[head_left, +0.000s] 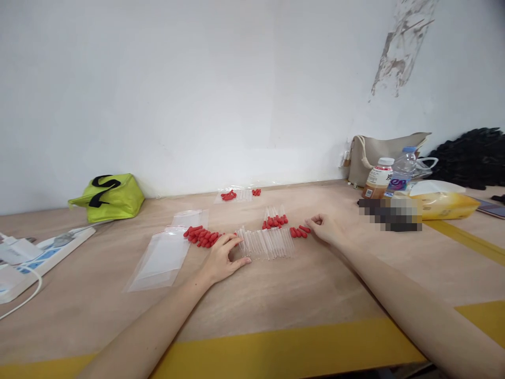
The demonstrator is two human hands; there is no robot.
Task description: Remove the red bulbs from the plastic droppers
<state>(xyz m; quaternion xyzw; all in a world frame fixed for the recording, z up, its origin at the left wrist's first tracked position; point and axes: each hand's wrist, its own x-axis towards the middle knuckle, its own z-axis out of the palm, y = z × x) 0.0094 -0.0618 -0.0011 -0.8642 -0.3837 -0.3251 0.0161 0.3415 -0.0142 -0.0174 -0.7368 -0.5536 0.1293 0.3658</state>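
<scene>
A row of thin clear tubes point(268, 244) lies side by side on the table between my hands. At its left end rests my left hand point(225, 258), thumb and fingers apart, partly hiding a pile of red rubber bulbs point(200, 236). To the right of the row, my right hand point(324, 228) has its fingertips together at the end of a red rubber bulb point(304, 229), one of a small group. Behind the row stand out several droppers point(275, 220), clear tubes with red bulbs on their near ends.
Clear zip bags point(160, 260) lie at left. A filled bag point(240, 195) lies by the wall. Further left are a green pouch point(114, 197) and a power strip point(47, 258). At right stand bottles point(379, 179), a yellow tissue pack point(447, 205) and a beige bag point(389, 147).
</scene>
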